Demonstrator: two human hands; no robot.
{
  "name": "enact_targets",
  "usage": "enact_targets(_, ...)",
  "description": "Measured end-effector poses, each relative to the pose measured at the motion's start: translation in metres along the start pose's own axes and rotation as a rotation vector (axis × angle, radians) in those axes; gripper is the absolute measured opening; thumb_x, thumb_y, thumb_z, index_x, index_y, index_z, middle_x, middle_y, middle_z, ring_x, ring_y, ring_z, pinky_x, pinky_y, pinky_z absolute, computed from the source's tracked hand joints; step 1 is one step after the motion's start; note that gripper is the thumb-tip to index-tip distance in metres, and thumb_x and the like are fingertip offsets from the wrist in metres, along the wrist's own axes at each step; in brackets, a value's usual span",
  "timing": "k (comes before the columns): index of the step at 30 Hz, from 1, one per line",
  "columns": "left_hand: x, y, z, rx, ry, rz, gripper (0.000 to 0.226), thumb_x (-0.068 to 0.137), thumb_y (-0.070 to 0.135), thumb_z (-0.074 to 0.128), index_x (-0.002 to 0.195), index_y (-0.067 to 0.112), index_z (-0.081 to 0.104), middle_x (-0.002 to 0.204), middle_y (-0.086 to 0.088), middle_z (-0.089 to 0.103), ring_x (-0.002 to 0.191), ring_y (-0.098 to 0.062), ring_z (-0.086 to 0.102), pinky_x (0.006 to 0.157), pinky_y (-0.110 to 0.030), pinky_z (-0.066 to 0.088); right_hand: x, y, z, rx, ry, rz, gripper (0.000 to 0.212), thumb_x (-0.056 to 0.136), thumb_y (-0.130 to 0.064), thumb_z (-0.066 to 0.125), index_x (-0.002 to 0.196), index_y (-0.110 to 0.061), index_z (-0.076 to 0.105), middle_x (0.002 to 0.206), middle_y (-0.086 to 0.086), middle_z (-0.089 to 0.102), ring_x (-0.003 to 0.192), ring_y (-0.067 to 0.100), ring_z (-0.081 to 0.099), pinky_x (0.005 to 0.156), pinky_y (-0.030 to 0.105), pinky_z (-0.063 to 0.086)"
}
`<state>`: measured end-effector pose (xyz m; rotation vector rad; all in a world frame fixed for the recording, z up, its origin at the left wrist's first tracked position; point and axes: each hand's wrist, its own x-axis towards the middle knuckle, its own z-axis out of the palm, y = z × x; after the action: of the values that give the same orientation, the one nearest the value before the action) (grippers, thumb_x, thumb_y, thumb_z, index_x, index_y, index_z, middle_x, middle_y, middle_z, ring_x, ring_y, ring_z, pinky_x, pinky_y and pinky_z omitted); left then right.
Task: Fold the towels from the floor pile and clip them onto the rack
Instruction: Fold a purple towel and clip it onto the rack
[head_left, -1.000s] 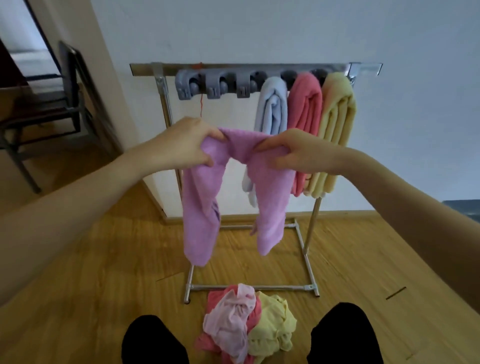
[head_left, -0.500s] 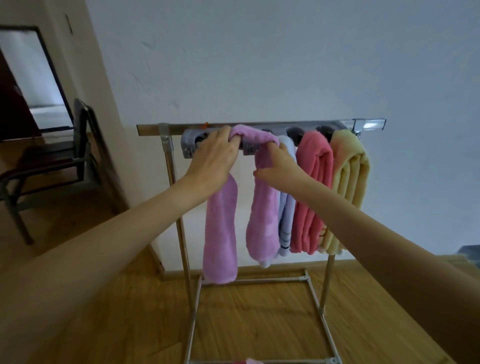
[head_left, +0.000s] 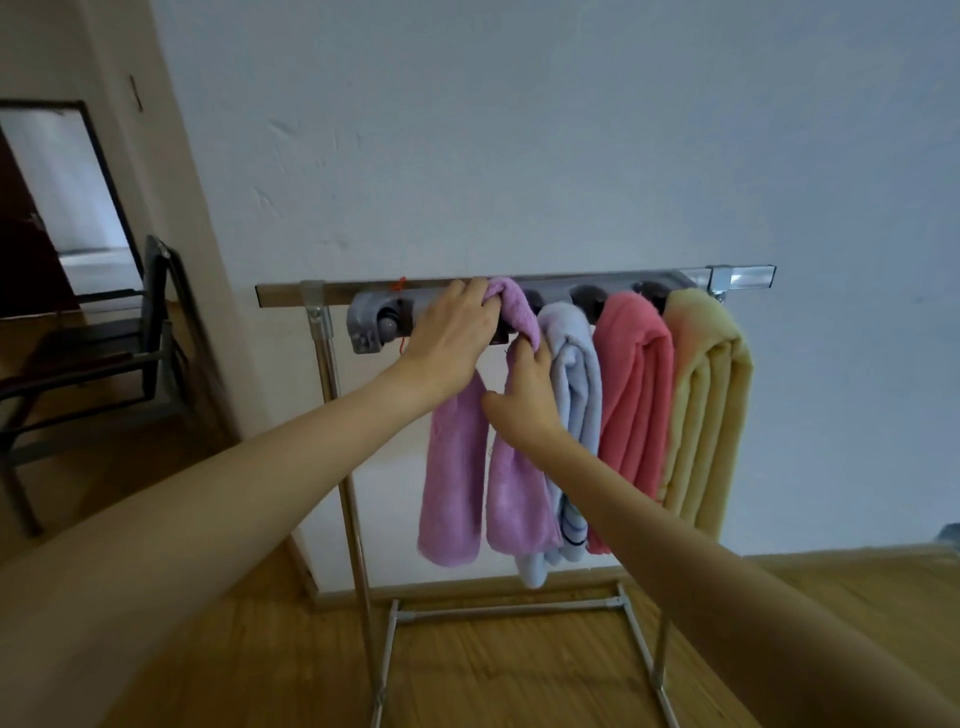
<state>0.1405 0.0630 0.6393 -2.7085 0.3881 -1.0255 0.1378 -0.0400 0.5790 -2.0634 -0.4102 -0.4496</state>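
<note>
A folded purple towel (head_left: 452, 488) hangs in two halves from the grey clip strip (head_left: 371, 322) on the metal rack (head_left: 283, 295). My left hand (head_left: 452, 332) grips the towel's folded top and presses it against the strip. My right hand (head_left: 524, 400) holds the right half just below the fold. To the right hang a light blue towel (head_left: 574, 384), a pink towel (head_left: 634, 395) and a yellow towel (head_left: 706, 405), each clipped in place. The floor pile is out of view.
The rack stands against a white wall on a wooden floor; its base bars (head_left: 509, 610) lie low in front. A dark folding chair (head_left: 130, 343) stands at the left by a doorway. One bare clip (head_left: 387, 326) shows at the strip's left end.
Both hands lifted the purple towel from chest height up to the clip strip. The view tilted up, so the floor pile dropped out of sight. My right hand slid down the towel's right half.
</note>
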Motion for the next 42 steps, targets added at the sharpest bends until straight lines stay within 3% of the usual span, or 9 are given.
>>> enact_targets(3, -0.001, 0.003, 0.006, 0.018, -0.040, 0.022, 0.050, 0.080, -0.007, 0.059, 0.128, 0.004, 0.049, 0.125, -0.011, 0.047, 0.110, -0.029, 0.047, 0.078, -0.037, 0.046, -0.004, 0.018, 0.004, -0.027, -0.030, -0.045, 0.059, 0.074, 0.004, 0.055, 0.130, 0.009, 0.036, 0.141, 0.023, 0.031, 0.131, 0.032, 0.031, 0.091, 0.008, 0.023)
enact_targets(12, -0.025, 0.014, 0.017, 0.010, 0.013, 0.064, 0.039, 0.081, -0.010, 0.053, 0.118, 0.001, 0.054, 0.130, -0.015, 0.041, 0.107, -0.030, 0.045, 0.071, -0.034, 0.042, -0.019, 0.054, 0.003, -0.040, -0.037, -0.137, 0.043, 0.071, 0.012, 0.052, 0.114, 0.008, 0.056, 0.107, 0.020, 0.060, 0.103, 0.031, 0.054, 0.082, 0.017, 0.035)
enact_targets(16, -0.034, 0.013, 0.030, -0.167, 0.054, 0.017, 0.031, 0.078, -0.007, 0.057, 0.107, 0.001, 0.062, 0.138, -0.017, 0.038, 0.115, -0.035, 0.045, 0.081, -0.048, 0.050, -0.026, 0.065, 0.008, -0.032, -0.027, -0.195, 0.043, 0.070, 0.014, 0.050, 0.112, 0.007, 0.060, 0.101, 0.016, 0.061, 0.097, 0.032, 0.057, 0.078, 0.015, 0.035)
enact_targets(18, -0.044, 0.014, 0.038, -0.272, 0.122, -0.017, 0.033, 0.079, -0.003, 0.057, 0.109, 0.007, 0.064, 0.142, -0.012, 0.039, 0.117, -0.032, 0.048, 0.086, -0.043, 0.050, -0.027, 0.069, 0.010, -0.028, -0.006, -0.216, 0.047, 0.071, 0.014, 0.051, 0.117, 0.006, 0.059, 0.107, 0.016, 0.061, 0.100, 0.033, 0.057, 0.082, 0.015, 0.035)
enact_targets(23, -0.072, 0.018, 0.066, -0.632, 0.292, -0.209, 0.029, 0.083, 0.012, 0.064, 0.104, 0.008, 0.046, 0.115, -0.006, 0.053, 0.087, -0.020, 0.060, 0.067, -0.036, 0.054, -0.027, 0.081, 0.019, -0.010, 0.071, -0.297, 0.042, 0.080, -0.003, 0.056, 0.121, 0.002, 0.057, 0.115, 0.016, 0.061, 0.108, 0.028, 0.056, 0.097, 0.029, 0.043)
enact_targets(30, -0.103, 0.026, 0.124, -0.859, -0.068, -0.558, 0.056, 0.072, 0.024, 0.077, 0.114, 0.007, 0.043, 0.103, -0.004, 0.060, 0.086, -0.024, 0.062, 0.072, -0.040, 0.055, -0.041, 0.101, 0.034, 0.018, 0.172, -0.268, 0.070, 0.085, -0.009, 0.064, 0.144, -0.009, 0.028, 0.141, 0.010, 0.041, 0.121, 0.007, 0.037, 0.096, -0.001, 0.023)
enact_targets(33, -0.119, 0.034, 0.152, -0.889, -0.197, -0.641, 0.054, 0.070, 0.023, 0.080, 0.112, 0.007, 0.050, 0.097, -0.004, 0.062, 0.084, -0.026, 0.061, 0.071, -0.038, 0.052, -0.042, 0.106, 0.042, 0.086, 0.206, -0.172, 0.077, 0.083, -0.014, 0.066, 0.145, -0.009, 0.021, 0.143, 0.007, 0.041, 0.125, 0.011, 0.045, 0.106, 0.018, 0.036)
enact_targets(37, -0.144, 0.047, 0.188, -0.941, -0.246, -0.738, 0.032, 0.075, 0.024, 0.074, 0.102, 0.011, 0.062, 0.087, 0.002, 0.064, 0.081, -0.022, 0.063, 0.066, -0.029, 0.048, -0.045, 0.118, 0.054, -0.330, 0.246, -0.102, 0.036, 0.084, -0.022, 0.062, 0.114, -0.005, 0.051, 0.118, 0.012, 0.049, 0.097, 0.029, 0.058, 0.072, 0.034, 0.047)
enact_targets(42, -0.182, 0.047, 0.209, -0.861, -0.007, -0.818, 0.020, 0.087, 0.024, 0.066, 0.083, 0.011, 0.051, 0.075, 0.001, 0.055, 0.064, -0.012, 0.052, 0.052, -0.015, 0.034, -0.063, 0.126, 0.067, -0.343, 0.250, -0.074, 0.023, 0.081, -0.023, 0.060, 0.089, -0.003, 0.052, 0.103, 0.014, 0.050, 0.084, 0.032, 0.054, 0.065, 0.037, 0.040)
